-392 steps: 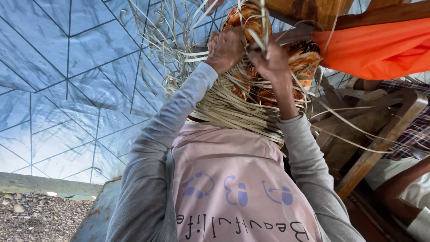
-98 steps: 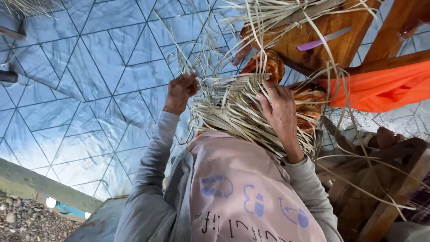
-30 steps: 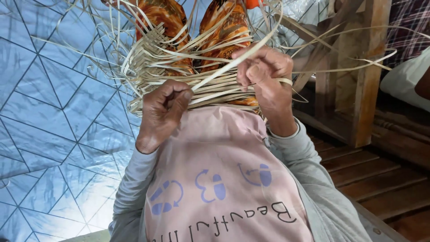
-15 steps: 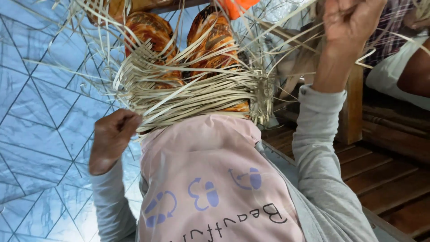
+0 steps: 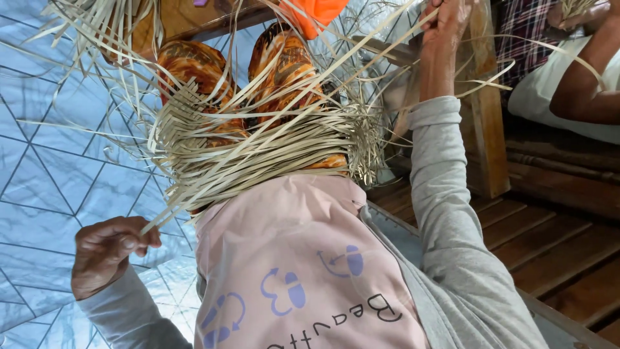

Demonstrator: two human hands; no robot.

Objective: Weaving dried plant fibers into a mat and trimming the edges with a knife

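Step in hand, by the look of it: drawing 1 strip [image 5: 271,132] snug across the woven mat [image 5: 258,152] that lies on the person's lap, over the orange patterned trousers [image 5: 284,58]. To do it well: keep the 2 ends pulling opposite and even, w/ the strip flat, no twist, so it beds tight vs. the rows already laid; ease off before it kinks or splits, and keep loose strands from getting dragged along. Left hand [image 5: 106,249] sits below and left of the mat, fist closed, pinching the strip's lower end btw thumb and fingers. Right hand [image 5: 445,19] is up and right of the mat, well above it, closed round the strip's far end near the wooden post [image 5: 484,129]. The strip runs diagonally over the mat from 1 hand to the other. Right of the mat, beyond the post, another person's arm [image 5: 581,90] shows.
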